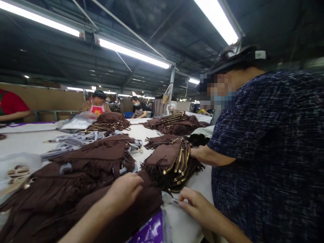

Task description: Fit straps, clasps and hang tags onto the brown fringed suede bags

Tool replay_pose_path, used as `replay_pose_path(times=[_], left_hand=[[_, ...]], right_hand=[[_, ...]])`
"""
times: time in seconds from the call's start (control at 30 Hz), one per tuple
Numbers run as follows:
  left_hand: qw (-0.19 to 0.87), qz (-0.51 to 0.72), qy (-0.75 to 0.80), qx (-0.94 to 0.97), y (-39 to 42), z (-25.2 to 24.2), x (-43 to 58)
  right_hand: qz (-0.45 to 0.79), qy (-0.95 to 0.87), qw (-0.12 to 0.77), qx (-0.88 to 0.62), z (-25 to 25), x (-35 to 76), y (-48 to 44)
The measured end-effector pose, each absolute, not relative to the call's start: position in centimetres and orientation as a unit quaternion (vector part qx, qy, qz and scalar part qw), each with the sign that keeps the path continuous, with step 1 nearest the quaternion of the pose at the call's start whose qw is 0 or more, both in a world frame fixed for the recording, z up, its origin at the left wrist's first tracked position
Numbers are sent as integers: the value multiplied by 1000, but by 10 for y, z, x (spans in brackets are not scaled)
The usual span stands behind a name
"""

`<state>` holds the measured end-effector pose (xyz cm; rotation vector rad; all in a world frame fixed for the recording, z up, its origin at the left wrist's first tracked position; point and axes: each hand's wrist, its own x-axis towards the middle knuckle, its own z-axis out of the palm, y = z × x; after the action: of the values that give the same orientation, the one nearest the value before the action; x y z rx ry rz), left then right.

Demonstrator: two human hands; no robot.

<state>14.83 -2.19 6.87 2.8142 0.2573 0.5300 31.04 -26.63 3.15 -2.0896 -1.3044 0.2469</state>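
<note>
My left hand (126, 190) is over a dark brown fabric bag (149, 197) at the table's front. Its fingers are curled and slightly blurred, and whatever they hold is hidden. Close to the front edge, my right hand (193, 204) has thumb and fingers closed on a small silvery piece (175, 201), too small to name. A short dark strip runs near that piece. Left of my hands lies a heap of brown fringed bags (83, 179). Beyond my right hand is a stack of brown fringed bags with gold-coloured metal edges (177, 158).
A purple packet (152, 229) in clear plastic lies below my left hand. At the right, a co-worker (253, 152) stands close, one hand at the stack. Clear plastic bags (17, 168) and grey-wrapped straps (76, 139) are at left. More brown piles (174, 123) and people stand farther back.
</note>
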Motion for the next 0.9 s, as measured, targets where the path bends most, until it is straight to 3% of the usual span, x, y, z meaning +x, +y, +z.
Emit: replay_pose_path(times=[0.1,0.2,0.43,0.57,0.7,0.8,0.9], left_hand=[[148,100,-25,984,-84,47,201],[190,93,-48,976,-102,35,224],[295,81,-1,952,-109,43,230],[411,81,14,908,-106,35,240],[445,105,27,889,-93,30,245],[446,103,30,889,-85,30,243],[427,101,42,897,-79,27,233]], right_hand=[[125,-488,362,-784,23,313,-261],[176,-458,409,-769,15,318,-266],[104,-473,414,-771,8,318,-270],[99,-472,453,-750,14,321,-260],[102,-457,505,-725,19,328,-251],[93,-463,485,-736,13,330,-247],[51,-495,391,-774,3,326,-246]])
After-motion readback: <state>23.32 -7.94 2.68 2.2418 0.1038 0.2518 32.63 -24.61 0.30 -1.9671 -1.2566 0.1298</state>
